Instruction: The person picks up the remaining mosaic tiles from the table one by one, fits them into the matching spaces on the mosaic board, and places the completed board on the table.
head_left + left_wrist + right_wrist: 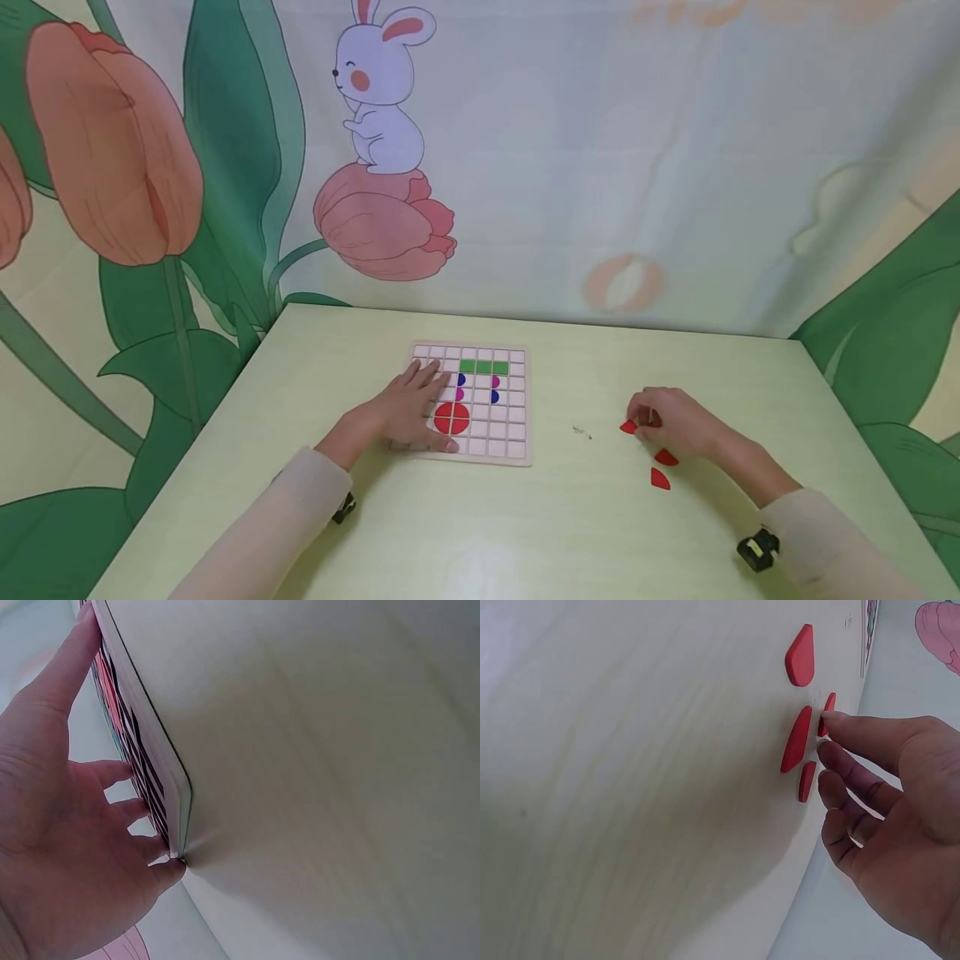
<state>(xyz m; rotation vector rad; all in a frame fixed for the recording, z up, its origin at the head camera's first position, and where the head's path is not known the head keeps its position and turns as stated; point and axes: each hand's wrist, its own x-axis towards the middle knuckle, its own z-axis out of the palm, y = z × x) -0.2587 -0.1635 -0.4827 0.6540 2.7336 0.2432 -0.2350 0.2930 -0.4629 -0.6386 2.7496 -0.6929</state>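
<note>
My left hand [411, 408] rests with spread fingers on the left part of a square white grid board [506, 432], and in the left wrist view its fingertips touch the board's edge. A red circle of quarter pieces [452, 418], a green strip [483, 367] and small blue and pink half-rounds [495, 389] show on the grid. Over to the right, my right hand [675, 419] pinches a red quarter-circle piece [828, 712] between thumb and fingers, low at the table. Three more red pieces lie close by, two of them [666, 457] [660, 478] below the hand.
The pale wooden table [555, 525] runs back to a curtain [600, 167] printed with tulips and a rabbit. A small dark mark [581, 432] is on the tabletop between the board and the right hand.
</note>
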